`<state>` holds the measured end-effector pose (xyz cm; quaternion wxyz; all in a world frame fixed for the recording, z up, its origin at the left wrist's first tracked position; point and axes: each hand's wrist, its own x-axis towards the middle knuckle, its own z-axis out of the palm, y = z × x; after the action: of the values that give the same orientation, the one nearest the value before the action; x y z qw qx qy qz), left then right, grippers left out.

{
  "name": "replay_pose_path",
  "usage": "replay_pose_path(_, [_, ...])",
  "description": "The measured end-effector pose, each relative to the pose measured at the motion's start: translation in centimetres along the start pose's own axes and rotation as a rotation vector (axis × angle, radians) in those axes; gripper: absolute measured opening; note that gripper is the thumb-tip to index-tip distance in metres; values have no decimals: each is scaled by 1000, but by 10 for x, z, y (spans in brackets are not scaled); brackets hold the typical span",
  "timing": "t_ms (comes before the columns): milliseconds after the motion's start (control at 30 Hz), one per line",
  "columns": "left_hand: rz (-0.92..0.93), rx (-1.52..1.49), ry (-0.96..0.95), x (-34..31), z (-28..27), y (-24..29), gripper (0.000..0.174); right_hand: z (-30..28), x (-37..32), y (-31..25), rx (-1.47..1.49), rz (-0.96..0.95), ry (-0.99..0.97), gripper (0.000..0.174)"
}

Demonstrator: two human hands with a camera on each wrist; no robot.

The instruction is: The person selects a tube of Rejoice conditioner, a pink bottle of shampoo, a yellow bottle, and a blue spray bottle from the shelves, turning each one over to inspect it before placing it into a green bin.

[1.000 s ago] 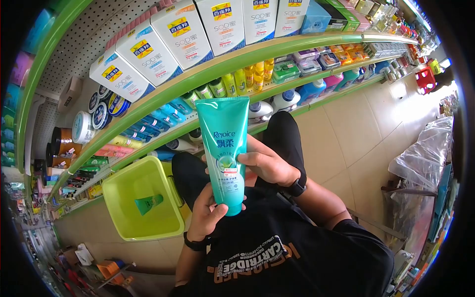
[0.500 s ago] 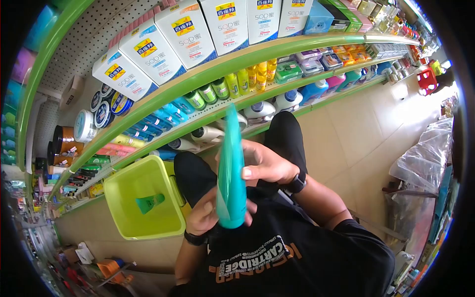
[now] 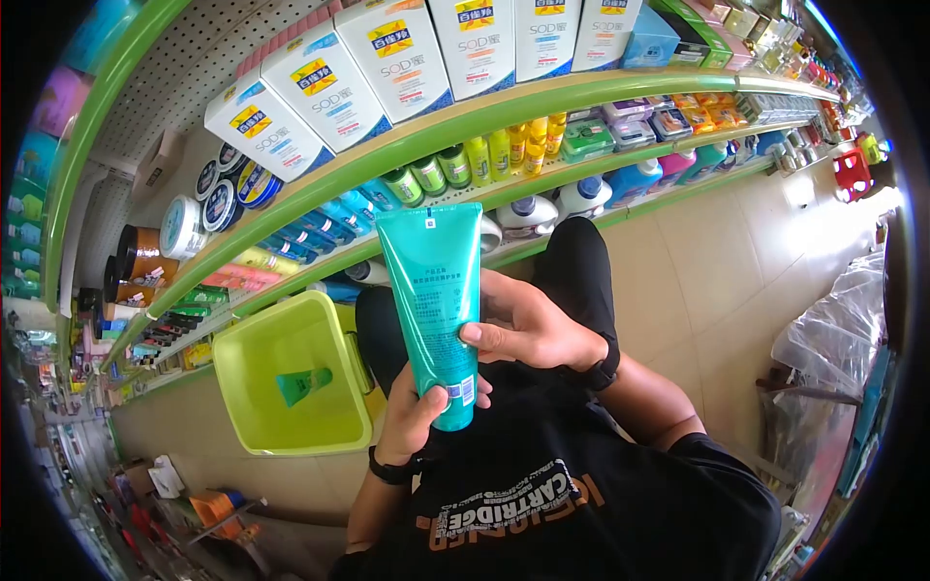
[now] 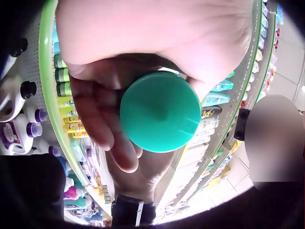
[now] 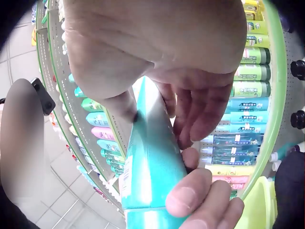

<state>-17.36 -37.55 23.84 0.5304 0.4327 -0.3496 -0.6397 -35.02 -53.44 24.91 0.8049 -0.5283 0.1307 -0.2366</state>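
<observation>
In the head view we see the large glossy teal squeeze tube (image 3: 433,281) held up in front of the black T-shirt (image 3: 552,513), its flat crimped end towards the shelves and its cap end towards the shirt. Our left hand (image 3: 411,422) pinches it near the cap, thumb on the printed face. Our right hand (image 3: 538,327) grips its side higher up, thumb on the edge and fingers behind. To the left, on the tiled floor (image 3: 668,252), we see a lime-green plastic tub (image 3: 254,339) with a small dark-green tube (image 3: 304,385) lying in it. The green-edged metal shelves (image 3: 417,136) carry tall white printed cartons (image 3: 399,60), round blue-lidded tubs (image 3: 222,205) and rows of bottles (image 3: 489,157).

In the left wrist view we look straight at the round teal cap (image 4: 160,111), seen only edge-on from the head. Its face fills the middle, and it hides most of the tube. Behind it we see a black wristband (image 4: 133,211) on the right wrist.

In the right wrist view we see the tube's narrow side and tapering end, with our right thumb and fingers on either side. Our left fingertips press near the wide end. Only part of the lime-green tub shows at the lower right; we cannot see its contents there.
</observation>
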Motion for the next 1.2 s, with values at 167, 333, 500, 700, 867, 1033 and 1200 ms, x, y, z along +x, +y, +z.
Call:
replay_pose_path(167, [5,9,19,-4,1,2,70,0,-1,3,-6,44,-16,52])
replay_pose_path(333, [-7,35,25,-6,-1,0,69,1,-2,2,31,15,-27,54])
replay_pose_path(500, [-8,36,23,-6,-1,-1,67,1,-4,3,13,2,-14,52])
replay_pose_path(700, [-6,30,32,-6,1,1,66,0,-4,10,-34,-25,-2,47])
replay_pose_path(867, [-8,39,20,-7,-1,0,64,0,-6,11,-15,-24,2,49])
replay_pose_path(1033, [-19,32,18,-9,-1,0,63,0,-8,10,37,9,-12,54])
replay_pose_path(1200, [-13,22,14,-8,0,-1,63,1,-8,7,12,1,-9,54])
